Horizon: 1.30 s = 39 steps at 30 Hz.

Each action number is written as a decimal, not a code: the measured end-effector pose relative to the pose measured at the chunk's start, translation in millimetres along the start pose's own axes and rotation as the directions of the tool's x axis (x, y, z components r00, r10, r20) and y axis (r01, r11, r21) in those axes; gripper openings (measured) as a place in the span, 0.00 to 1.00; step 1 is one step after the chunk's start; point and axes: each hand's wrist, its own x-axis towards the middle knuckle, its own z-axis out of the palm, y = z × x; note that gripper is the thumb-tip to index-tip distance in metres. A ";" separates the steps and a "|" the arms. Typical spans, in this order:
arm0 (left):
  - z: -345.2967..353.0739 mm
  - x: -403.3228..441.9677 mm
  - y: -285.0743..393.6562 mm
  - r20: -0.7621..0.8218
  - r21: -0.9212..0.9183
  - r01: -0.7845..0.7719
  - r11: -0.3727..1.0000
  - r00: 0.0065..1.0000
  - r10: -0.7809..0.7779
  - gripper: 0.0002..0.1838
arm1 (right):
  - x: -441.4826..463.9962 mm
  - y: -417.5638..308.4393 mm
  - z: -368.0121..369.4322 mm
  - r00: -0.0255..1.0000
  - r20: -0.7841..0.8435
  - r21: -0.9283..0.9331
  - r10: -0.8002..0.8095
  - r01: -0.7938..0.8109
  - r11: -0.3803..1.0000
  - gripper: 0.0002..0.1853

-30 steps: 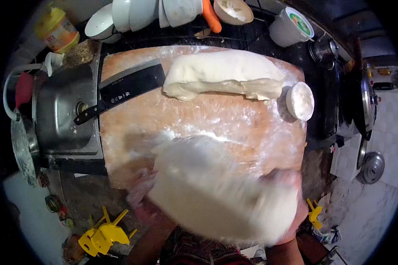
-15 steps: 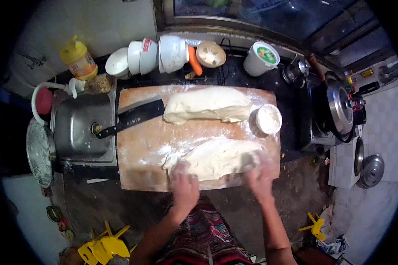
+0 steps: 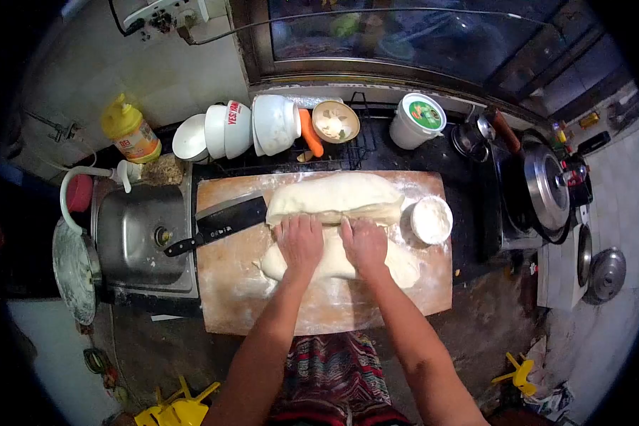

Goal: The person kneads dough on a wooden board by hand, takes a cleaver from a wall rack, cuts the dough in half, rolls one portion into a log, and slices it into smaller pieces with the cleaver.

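Two long pieces of pale dough lie on a floured wooden board. My left hand (image 3: 300, 241) reaches across the near dough (image 3: 334, 266), its fingertips at the gap where the two pieces meet. Close beside it, my right hand (image 3: 366, 245) has curled fingers at the same seam, with the thumb toward the left hand. Both hands grip dough there; the fingertips are partly hidden. Just beyond them is the far dough (image 3: 334, 195), its front edge folded. On the board's left lies a cleaver (image 3: 227, 221). A white tub of flour (image 3: 432, 220) stands on the right.
A steel sink (image 3: 138, 206) is left of the wooden board (image 3: 241, 298); the cleaver's handle overhangs it. Behind stand stacked white bowls (image 3: 227, 131), a carrot (image 3: 309, 133), a small bowl (image 3: 336, 122) and a lidded white bucket (image 3: 417, 121). A lidded pot (image 3: 547, 184) sits at right.
Both hands have moved away from me and closer together, from the near dough's ends to its far edge. The camera view has tilted up slightly, and the near dough has changed shape.
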 end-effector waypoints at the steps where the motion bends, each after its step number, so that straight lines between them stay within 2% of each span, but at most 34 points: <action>1: 1.0 2.3 -1.7 -0.011 -0.021 -0.007 1.000 1.000 0.007 0.13 | 3.1 -0.2 2.0 0.996 0.070 -0.023 0.059 -0.057 0.998 0.18; 2: 0.5 -3.7 -4.0 -0.020 -0.039 -0.011 0.999 1.000 0.010 0.14 | -0.8 -2.3 -4.6 0.998 0.067 0.019 0.003 -0.004 1.000 0.20; 3: 6.9 -11.5 -15.9 0.058 -0.209 -0.019 0.978 0.998 0.032 0.15 | -9.0 -0.2 -5.2 0.995 0.086 0.009 -0.057 0.057 0.998 0.20; 5: 12.3 -12.2 -51.4 0.181 -0.525 -0.011 0.851 0.975 0.125 0.16 | -20.0 7.9 -5.0 0.978 0.106 -0.007 -0.177 0.179 0.984 0.20; 6: -10.1 -13.2 -50.9 0.601 -0.680 0.637 0.364 0.768 -0.221 0.16 | -40.4 7.1 -11.1 0.954 0.012 0.003 -0.299 0.299 0.954 0.20; 7: -28.9 -17.9 -43.0 0.591 -0.562 0.561 0.608 0.786 -0.179 0.15 | -66.4 7.9 -19.6 0.965 0.039 0.093 -0.261 0.256 0.962 0.20; 8: -87.4 -15.5 -14.6 0.589 -0.405 0.439 0.802 0.796 -0.138 0.15 | -92.0 7.5 -24.1 0.948 0.012 0.047 -0.318 0.317 0.947 0.21; 9: -119.8 -19.0 4.7 0.590 -0.222 0.283 0.933 0.801 -0.102 0.15 | -119.2 14.7 -22.0 0.917 -0.111 0.131 -0.384 0.396 0.909 0.21; 10: -122.2 -35.9 13.4 0.432 -0.178 0.098 0.979 0.902 -0.012 0.15 | -143.5 17.4 -25.6 0.891 -0.192 0.203 -0.411 0.446 0.872 0.22; 11: -122.8 -59.9 21.8 0.267 -0.097 -0.084 0.992 0.958 0.107 0.16 | -161.4 23.6 -24.2 0.867 -0.212 0.232 -0.450 0.492 0.839 0.21; 12: -120.3 -80.7 30.1 0.105 0.012 -0.254 0.967 0.962 0.251 0.16 | -175.4 26.2 -29.0 0.866 -0.168 0.260 -0.471 0.500 0.826 0.20; 15: -84.7 -129.4 49.9 0.048 0.082 -0.464 0.882 0.886 0.462 0.18 | -183.6 48.2 -50.5 0.824 -0.121 0.397 -0.553 0.551 0.734 0.19; 16: -54.5 -154.9 37.0 0.042 -0.350 -0.199 0.915 0.973 0.228 0.17 | -182.7 56.2 -55.9 0.798 -0.122 0.455 -0.590 0.573 0.682 0.19; 17: -14.2 -175.0 10.4 0.140 -0.703 0.093 0.705 0.990 0.009 0.17 | -174.4 69.8 -59.2 0.892 -0.113 0.524 -0.437 0.427 0.737 0.17; 19: -4.3 -171.2 5.6 0.284 -0.889 0.344 0.302 0.932 -0.227 0.17 | -152.9 105.2 -69.7 0.994 -0.043 0.657 -0.099 0.102 0.747 0.14; 21: -71.8 -140.1 30.7 0.209 -0.894 0.344 0.288 0.887 -0.412 0.16 | -114.8 99.1 -136.3 0.992 0.026 0.616 0.121 -0.112 0.780 0.15; 22: -101.5 -124.9 47.7 0.171 -0.847 0.342 0.406 0.900 -0.401 0.15 | -86.3 132.5 -115.5 0.992 -0.124 0.441 0.017 0.040 0.897 0.16; 23: -99.7 -126.9 50.4 0.153 -0.850 0.326 0.415 0.905 -0.398 0.14 | -55.2 163.1 -89.1 0.961 -0.250 0.230 -0.121 0.180 0.956 0.17; 25: -97.2 -141.0 45.9 0.118 -0.843 0.306 0.443 0.907 -0.404 0.13 | -23.3 160.8 -82.4 0.975 -0.198 0.108 -0.100 0.123 0.986 0.20; 26: -89.2 -152.1 41.2 0.086 -0.865 0.281 0.416 0.900 -0.428 0.11 | -12.4 163.5 -78.2 0.989 -0.110 0.055 -0.102 0.108 0.993 0.22; 27: -94.0 -159.3 42.8 0.087 -0.855 0.311 0.416 0.875 -0.477 0.10 | -1.6 166.7 -66.8 0.977 -0.147 -0.063 -0.156 0.148 0.987 0.24; 29: -105.4 -172.3 45.2 0.093 -0.838 0.369 0.403 0.823 -0.561 0.09 | 20.5 175.2 -64.6 0.988 0.103 -0.136 -0.118 0.131 0.982 0.22; 30: -102.4 -184.4 34.1 0.053 -0.800 0.391 0.455 0.801 -0.596 0.09 | 34.0 198.1 -50.8 0.991 0.077 -0.039 -0.108 0.111 0.993 0.19; 31: -106.6 -194.9 29.5 0.069 -0.790 0.438 0.428 0.758 -0.648 0.09 | 46.1 217.3 -33.4 0.994 0.055 0.059 -0.094 0.091 0.994 0.17; 32: -110.3 -203.9 26.0 0.083 -0.781 0.481 0.398 0.712 -0.697 0.08 | 41.0 211.9 -33.9 0.974 -0.219 0.327 0.055 0.020 0.945 0.11; 33: -114.6 -207.5 24.6 0.098 -0.774 0.520 0.361 0.662 -0.743 0.08 | 38.0 206.4 -46.9 0.984 -0.056 0.528 0.168 -0.114 0.842 0.11; 34: -121.3 -212.1 24.7 0.044 -0.685 0.544 0.485 0.695 -0.718 0.09 | 33.2 193.0 -49.3 0.988 0.016 0.676 0.154 -0.124 0.726 0.12; 35: -121.7 -216.0 27.4 0.027 -0.639 0.542 0.546 0.725 -0.688 0.09 | 20.4 169.8 -49.4 0.987 0.089 0.798 0.137 -0.153 0.583 0.13; 36: -118.4 -217.9 31.7 0.014 -0.589 0.532 0.608 0.759 -0.651 0.10 | 4.3 143.0 -43.7 0.989 0.145 0.507 -0.037 -0.043 0.861 0.14; 37: -113.4 -218.2 35.1 0.003 -0.537 0.512 0.670 0.795 -0.606 0.10 | -12.8 115.2 -35.3 0.951 0.256 0.153 -0.174 0.138 0.979 0.14; 38: -102.6 -224.6 38.3 0.031 -0.514 0.470 0.718 0.846 -0.532 0.11 | -32.5 94.6 -26.4 0.926 0.103 0.303 -0.363 0.318 0.898 0.15; 39: -109.7 -216.6 52.8 0.019 -0.437 0.319 0.841 0.938 -0.346 0.15 | -50.9 81.3 -21.3 0.856 -0.076 0.414 -0.512 0.494 0.765 0.15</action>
